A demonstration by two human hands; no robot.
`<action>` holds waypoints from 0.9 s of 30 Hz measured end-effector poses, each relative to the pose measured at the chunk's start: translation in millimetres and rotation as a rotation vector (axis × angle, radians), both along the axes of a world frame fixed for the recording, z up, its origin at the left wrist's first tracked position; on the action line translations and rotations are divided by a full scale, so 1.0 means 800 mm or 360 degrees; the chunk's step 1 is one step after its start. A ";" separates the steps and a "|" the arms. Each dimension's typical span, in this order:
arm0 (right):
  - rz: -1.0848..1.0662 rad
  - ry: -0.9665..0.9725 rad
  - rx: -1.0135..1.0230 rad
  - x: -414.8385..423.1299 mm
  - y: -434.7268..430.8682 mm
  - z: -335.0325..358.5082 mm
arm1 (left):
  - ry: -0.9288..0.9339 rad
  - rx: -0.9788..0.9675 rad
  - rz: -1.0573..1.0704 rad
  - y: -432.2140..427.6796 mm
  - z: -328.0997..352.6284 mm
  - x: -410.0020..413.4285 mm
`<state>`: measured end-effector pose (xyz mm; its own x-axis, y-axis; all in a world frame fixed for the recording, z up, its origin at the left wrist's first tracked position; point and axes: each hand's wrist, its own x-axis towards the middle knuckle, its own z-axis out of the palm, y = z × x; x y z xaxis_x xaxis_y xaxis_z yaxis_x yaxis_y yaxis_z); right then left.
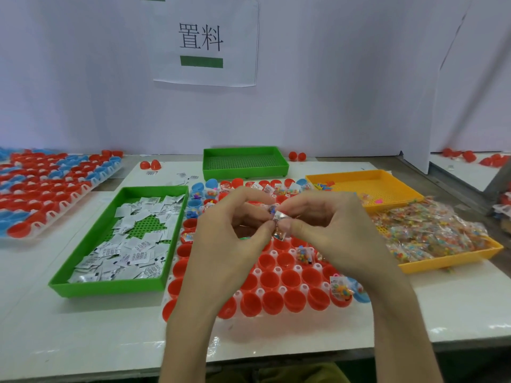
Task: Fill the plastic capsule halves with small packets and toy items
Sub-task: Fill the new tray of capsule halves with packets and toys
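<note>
A white holder tray [300,269] of red capsule halves [272,280] lies in front of me; some far halves hold packets, and blue halves [211,183] stand at its far left. Above its middle, my left hand [235,233] and my right hand [329,225] meet and together pinch a small clear packet of coloured toy bits [279,223]. One packet [302,254] rests in a red half at the right, another [340,290] at the near right.
A green tray [83,268] of white sachets sits at the left. An orange tray [442,262] heaped with toy packets is at the right, another orange tray [387,183] behind it. An empty green tray [246,161] stands at the back. Another capsule holder [49,186] lies far left.
</note>
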<state>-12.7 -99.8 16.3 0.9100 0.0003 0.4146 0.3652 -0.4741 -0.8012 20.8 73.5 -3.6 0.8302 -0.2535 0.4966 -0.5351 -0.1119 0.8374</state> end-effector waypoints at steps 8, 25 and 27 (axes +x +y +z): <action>-0.0302 0.0216 -0.0541 0.017 -0.016 -0.028 | 0.0032 0.0793 0.0259 -0.018 -0.022 0.008; -0.0261 0.0066 -0.1197 0.024 -0.005 -0.050 | 0.0032 0.1163 0.0248 -0.037 -0.047 0.025; -0.0234 0.0065 -0.1246 0.024 -0.006 -0.051 | 0.0026 0.1174 0.0246 -0.037 -0.047 0.025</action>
<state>6.6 -104.9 -24.2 0.9379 0.1563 0.3098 0.2326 -0.9457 -0.2270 40.5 44.0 -41.2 0.8889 -0.3959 0.2305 -0.4562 -0.7194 0.5238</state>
